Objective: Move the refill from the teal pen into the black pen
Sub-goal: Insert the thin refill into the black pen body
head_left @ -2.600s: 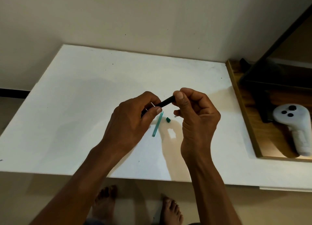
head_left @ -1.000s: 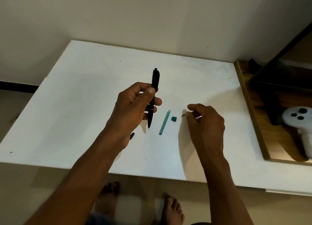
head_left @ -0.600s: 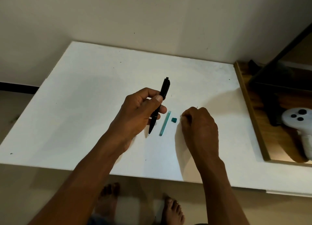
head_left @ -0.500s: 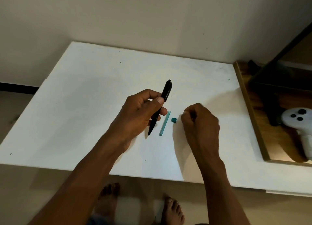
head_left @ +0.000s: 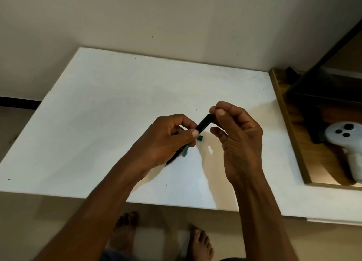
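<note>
My left hand grips the black pen around its middle, above the white table. The pen slants, tip down-left near the table and rear end up-right. My right hand pinches that rear end between thumb and forefinger. Under my left fingers lies the teal pen barrel, mostly hidden. A small teal cap piece rests on the table just below the black pen. The refill is not visible.
A wooden tray borders the table on the right and holds a white controller and a dark object. A wall runs behind the table. My bare feet show below its front edge.
My right hand has risen from the table and taken hold of the black pen's rear end. My left hand has shifted right with the pen, covering most of the teal barrel.
</note>
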